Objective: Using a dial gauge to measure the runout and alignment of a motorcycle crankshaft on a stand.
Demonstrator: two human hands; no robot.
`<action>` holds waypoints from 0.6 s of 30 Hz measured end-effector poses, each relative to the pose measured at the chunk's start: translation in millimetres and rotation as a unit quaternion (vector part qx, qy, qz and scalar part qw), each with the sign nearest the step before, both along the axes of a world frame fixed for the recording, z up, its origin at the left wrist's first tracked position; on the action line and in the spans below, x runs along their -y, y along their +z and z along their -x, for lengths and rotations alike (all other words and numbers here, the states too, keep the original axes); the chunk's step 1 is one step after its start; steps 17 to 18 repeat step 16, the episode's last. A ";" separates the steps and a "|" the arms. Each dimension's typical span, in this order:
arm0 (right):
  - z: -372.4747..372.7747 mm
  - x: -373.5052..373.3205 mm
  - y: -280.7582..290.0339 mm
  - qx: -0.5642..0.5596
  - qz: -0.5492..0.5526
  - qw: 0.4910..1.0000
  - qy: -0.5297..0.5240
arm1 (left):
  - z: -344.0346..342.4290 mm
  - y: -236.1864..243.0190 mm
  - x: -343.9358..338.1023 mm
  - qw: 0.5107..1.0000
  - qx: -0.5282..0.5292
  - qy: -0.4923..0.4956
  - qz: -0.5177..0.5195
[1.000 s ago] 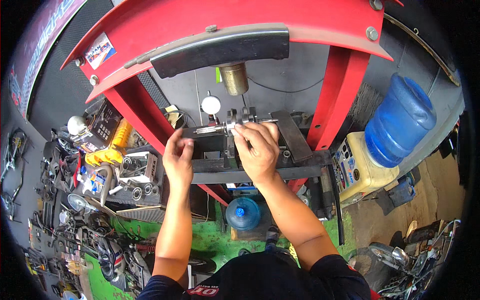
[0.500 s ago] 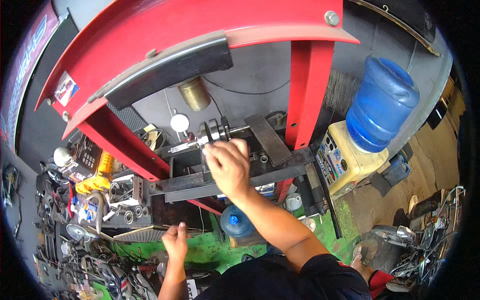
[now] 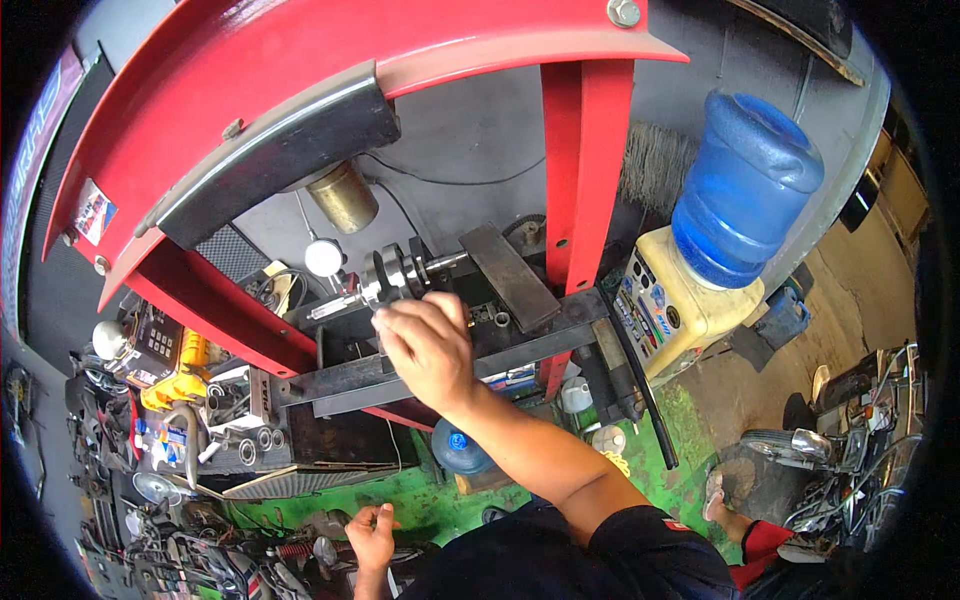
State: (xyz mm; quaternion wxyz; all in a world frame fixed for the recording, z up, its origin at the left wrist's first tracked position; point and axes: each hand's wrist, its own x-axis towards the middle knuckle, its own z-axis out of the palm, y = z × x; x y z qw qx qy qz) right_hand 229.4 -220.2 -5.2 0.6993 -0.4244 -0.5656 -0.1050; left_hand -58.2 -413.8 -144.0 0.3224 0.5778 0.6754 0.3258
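A metal crankshaft (image 3: 402,268) with round, shiny webs lies across the dark steel bed of a red press frame. My right hand (image 3: 428,345) reaches up to its near side. The fingers are bent round its lower edge, and the fingertips are partly hidden. A round white dial gauge (image 3: 324,258) stands just left of the crankshaft, above a pointed metal centre (image 3: 335,306). Low in the view, well away from the press, my left hand (image 3: 373,535) hangs with curled fingers and the thumb up. Nothing shows in it.
The red press frame (image 3: 575,170) arches over the work, with a brass-coloured cylinder (image 3: 343,197) hanging behind. A flat steel bar (image 3: 510,278) rests on the bed. Right stands a cream dispenser (image 3: 690,300) with a blue water bottle (image 3: 748,190). Tools and bearings crowd the left bench (image 3: 330,452).
The view has shifted, so the press and bottle appear farther left. My right hand stays at the crankshaft. My left hand sits lower, its fingers turned more to the right.
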 end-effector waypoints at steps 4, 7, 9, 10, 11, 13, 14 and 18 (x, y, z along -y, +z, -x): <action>-3.0 -20.0 -14.0 0.000 -0.010 1.000 -0.012 | -9.9 2.0 0.6 1.000 0.012 0.006 0.022; 5.5 -5.1 -11.3 -0.011 -0.027 0.999 -0.016 | -9.8 6.0 2.7 0.999 0.022 0.004 0.027; 7.7 -0.9 -9.1 -0.015 -0.058 0.998 -0.002 | -6.4 1.0 4.9 0.997 0.067 0.019 0.027; 1.5 -11.2 -17.2 -0.008 -0.052 0.999 -0.007 | -6.1 1.6 4.9 0.997 0.066 0.016 0.029; -2.7 -20.2 -23.9 -0.002 -0.032 0.999 -0.015 | -6.8 2.2 2.8 0.999 0.045 0.008 0.026; -2.4 -16.6 -25.2 0.009 -0.002 1.000 -0.028 | -3.5 0.3 3.3 0.999 0.025 0.003 0.024; 2.4 -7.9 -21.0 -0.001 -0.017 1.000 -0.022 | 1.0 -2.5 5.5 0.999 0.016 0.008 0.029; 4.7 -0.9 -19.2 -0.003 -0.055 0.998 0.007 | 7.0 -9.9 6.7 0.999 0.027 0.009 0.034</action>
